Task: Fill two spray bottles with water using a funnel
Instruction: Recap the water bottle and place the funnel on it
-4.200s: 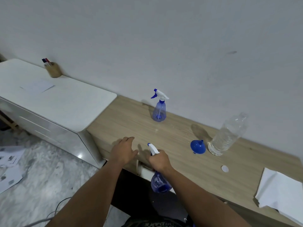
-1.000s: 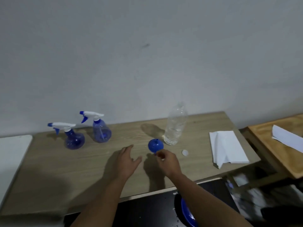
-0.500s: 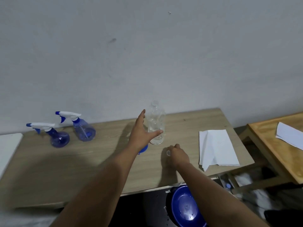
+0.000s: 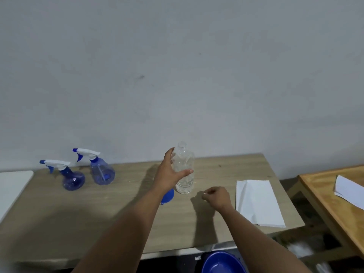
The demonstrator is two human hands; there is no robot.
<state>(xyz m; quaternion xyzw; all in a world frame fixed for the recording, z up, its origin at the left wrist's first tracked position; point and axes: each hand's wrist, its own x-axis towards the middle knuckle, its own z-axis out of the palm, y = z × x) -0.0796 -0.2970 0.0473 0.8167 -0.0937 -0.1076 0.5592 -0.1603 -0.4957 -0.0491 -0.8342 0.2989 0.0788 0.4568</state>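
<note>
Behind the wooden table (image 4: 118, 213) a plain grey wall is seen. Two blue spray bottles (image 4: 73, 179) (image 4: 101, 171) are stood upright at the back left, nozzles pointing left. An uncapped water bottle (image 4: 185, 178) is stood upright, touched by the spread left hand (image 4: 169, 174). A blue funnel (image 4: 167, 196) is half hidden below it. Something small and white is pinched by the curled right hand (image 4: 216, 197).

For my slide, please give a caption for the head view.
Left hand reaches around the uncapped water bottle; two spray bottles wait at left.
</note>
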